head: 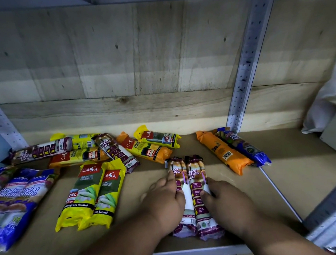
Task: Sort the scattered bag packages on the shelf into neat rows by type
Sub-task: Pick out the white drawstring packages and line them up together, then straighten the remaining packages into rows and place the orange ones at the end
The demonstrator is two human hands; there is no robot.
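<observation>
- Purple-and-white drawstring packs, two of them point(193, 195), lie side by side near the front of the shelf point(292, 172).
- Left hand point(164, 198) rests on the left pack, fingers fairly straight; right hand point(224, 198) presses the right pack's side. Neither seems to grip.
- Step in hand, as I judge it: squaring this pair into a row.
- Yellow packs point(93, 194) and blue packs point(14, 199) already sit paired at left.
- Next likely calls for fetching the drawstring packs still in the back pile point(98, 149).
</observation>
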